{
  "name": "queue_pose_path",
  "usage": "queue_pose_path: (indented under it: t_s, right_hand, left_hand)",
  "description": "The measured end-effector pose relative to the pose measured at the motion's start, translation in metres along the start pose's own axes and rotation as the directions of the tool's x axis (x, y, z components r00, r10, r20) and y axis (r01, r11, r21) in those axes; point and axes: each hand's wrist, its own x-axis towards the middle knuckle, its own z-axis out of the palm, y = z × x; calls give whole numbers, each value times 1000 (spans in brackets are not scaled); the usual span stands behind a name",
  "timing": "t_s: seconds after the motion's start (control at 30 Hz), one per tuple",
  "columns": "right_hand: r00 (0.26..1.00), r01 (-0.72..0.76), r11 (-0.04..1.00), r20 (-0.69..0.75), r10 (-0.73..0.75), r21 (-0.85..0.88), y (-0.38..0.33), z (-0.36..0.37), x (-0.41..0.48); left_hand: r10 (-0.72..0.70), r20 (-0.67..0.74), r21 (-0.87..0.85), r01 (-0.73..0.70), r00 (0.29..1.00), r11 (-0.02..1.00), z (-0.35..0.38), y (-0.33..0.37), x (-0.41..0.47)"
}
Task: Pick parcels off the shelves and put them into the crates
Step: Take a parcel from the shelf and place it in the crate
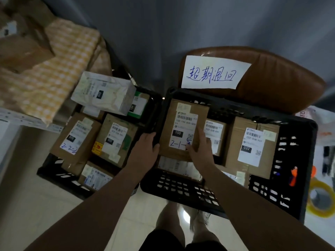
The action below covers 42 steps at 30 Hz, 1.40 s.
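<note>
A brown cardboard parcel (183,113) with a white label marked 150 and handwritten 2-1-5 sits over the left part of the right black crate (297,160). My left hand (145,151) grips its left edge. Its lower right front lies under my right hand (199,147), thumb on the label. Both hands hold it. Two more labelled boxes, one marked 032 (253,144), stand in the same crate. A left black crate (54,171) holds several parcels, among them one marked 070 (76,138) and one marked 037 (116,140).
A white padded bag (103,91) lies on top of the left crate. A brown chair back (281,82) behind the right crate carries a handwritten paper sign (213,73). Shelves with checked bags (59,64) rise at left. Tape rolls (320,198) lie at right.
</note>
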Motion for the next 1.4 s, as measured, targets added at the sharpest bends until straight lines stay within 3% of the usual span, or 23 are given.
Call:
queue_pose_path:
  t_s: [0.13,0.27,0.43,0.57,0.77,1.0,1.1,1.27,1.4]
  right_hand:
    - [997,46,957,72,-27,-286,-6,-9,7]
    - [987,93,731,158,21,-676,-16,-27,15]
    - [985,143,581,175,-1,-801,-35,-40,4]
    - [961,270,548,187,-203,-792,-52,-45,-18]
    - [855,469,412,285,-433,-781,-77,-47,-65]
    - [656,667,224,418,-628,-710,-122,-24,-132]
    - [566,734,163,462,-683,-659,-158,1,-162]
    - [437,863,243,413,-799,-443,-236,66,-209]
    - [324,930,219,375,-869,-296,-299,134,-249]
  left_hand:
    - [38,-9,22,-38,999,999,1,1,-3]
    - [31,29,87,-34,999,996,1,2,-4]
    - [45,29,267,-51,999,962,-8,6,-9]
    - [112,-19,485,-88,994,870,-25,18,-29]
    - [191,-113,668,-68,975,741,-51,27,-101]
    - [173,-244,668,36,954,743,-106,10,-190]
    - [193,-333,709,111,923,696,-144,-9,-223]
    - [182,-512,661,250,840,708,-217,-57,-278]
    - [187,-616,622,327,766,712,-285,-110,-322]
